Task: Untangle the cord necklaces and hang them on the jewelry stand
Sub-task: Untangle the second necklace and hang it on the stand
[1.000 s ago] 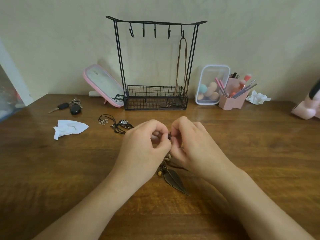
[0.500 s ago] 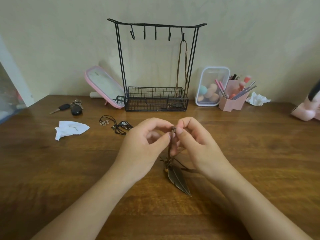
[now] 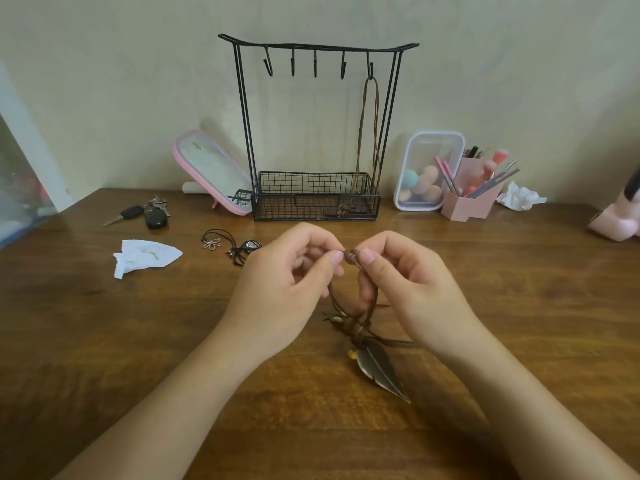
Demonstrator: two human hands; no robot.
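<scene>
My left hand (image 3: 287,289) and right hand (image 3: 412,289) both pinch the cord necklace (image 3: 375,365) mid-frame. It came up, and its loop hangs open now, maybe ready for the jewelry stand (image 3: 318,48) above.

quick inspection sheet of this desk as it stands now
surface: brown wooden table
job's things: black wire jewelry stand with one brown cord necklace on its rightmost hook; leaf-pendant brown cord necklace in hand; black cord tangle with flower charm on the table
clutter: flat white tissue, car keys, pink-framed mirror, clear sponge box, pink brush holder, crumpled white tissue
grips: left hand and right hand pinch the leaf-pendant necklace's cord
cables: nothing seen
surroundings: pale wall
</scene>
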